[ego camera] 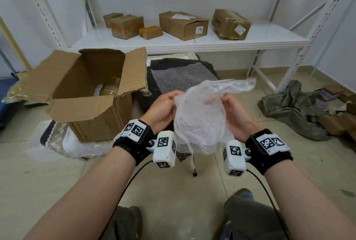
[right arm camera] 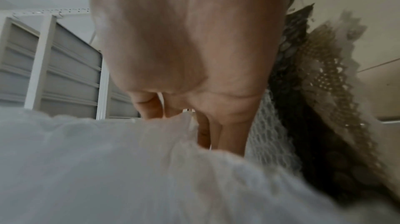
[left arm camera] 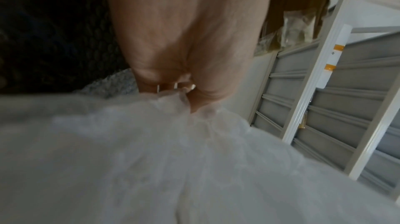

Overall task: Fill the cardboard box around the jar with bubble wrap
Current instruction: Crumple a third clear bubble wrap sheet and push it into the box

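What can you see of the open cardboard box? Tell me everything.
The cardboard box is plain brown corrugated card, worn, with ragged flap edges. It stands upright, to the left of the hands, on a white surface edged with lace. All the top flaps are folded outward, so the inside is open. Inside, against the right wall, stands the jar, clear glass with yellowish contents, and something white lies beside it. Neither hand touches the box.

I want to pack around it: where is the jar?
Head view, left side: the jar stands inside the open cardboard box, near its right wall.
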Demonstrator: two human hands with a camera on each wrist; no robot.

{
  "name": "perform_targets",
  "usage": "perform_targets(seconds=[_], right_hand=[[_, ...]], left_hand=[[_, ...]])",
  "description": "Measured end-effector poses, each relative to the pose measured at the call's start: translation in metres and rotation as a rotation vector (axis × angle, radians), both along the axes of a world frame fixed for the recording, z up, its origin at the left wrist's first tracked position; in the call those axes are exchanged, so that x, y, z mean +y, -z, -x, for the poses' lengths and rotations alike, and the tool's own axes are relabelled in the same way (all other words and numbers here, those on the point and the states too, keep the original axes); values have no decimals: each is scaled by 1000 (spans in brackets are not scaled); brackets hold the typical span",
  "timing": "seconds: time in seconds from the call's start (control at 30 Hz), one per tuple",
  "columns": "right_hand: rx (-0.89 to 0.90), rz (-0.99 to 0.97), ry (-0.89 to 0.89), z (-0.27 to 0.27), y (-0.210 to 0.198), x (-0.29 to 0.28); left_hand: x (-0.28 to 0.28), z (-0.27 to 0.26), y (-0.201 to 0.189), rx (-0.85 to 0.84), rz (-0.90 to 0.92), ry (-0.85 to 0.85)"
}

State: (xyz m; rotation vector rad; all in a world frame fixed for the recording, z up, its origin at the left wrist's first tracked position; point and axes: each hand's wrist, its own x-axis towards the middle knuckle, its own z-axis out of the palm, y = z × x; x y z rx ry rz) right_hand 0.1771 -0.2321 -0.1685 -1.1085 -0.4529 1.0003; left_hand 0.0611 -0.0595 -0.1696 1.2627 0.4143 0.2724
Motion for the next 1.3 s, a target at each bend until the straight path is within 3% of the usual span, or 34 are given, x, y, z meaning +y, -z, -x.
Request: perform_targets(seconds=[0.17,0.43,0.57,0.67,0.77,0.93,1.23,1.3], right_hand=[[-14,-15,36,0,0,1],[2,0,-48,0,1,-1],[-108,108,84,-4,9,4],[-154,126,119,-5,12,7],[-206,117,95,-3,11,8],[-257,57,7,5,1,10],[-326,163,46,1,10,13],[-342,183,64,0,10,13]], left_hand=[[3,-6,0,0,-10,11],[-2,-8,7,150,-99,-104],[-3,-10,9,131,-212,-184],[-6,-10,8,110,-376,-101],[-12,-9,3,129,-382,34],[-17,-12,4,168,-553,129],[-23,-15,5,94,-430,237],[-22,-14,2,64,-339,154]])
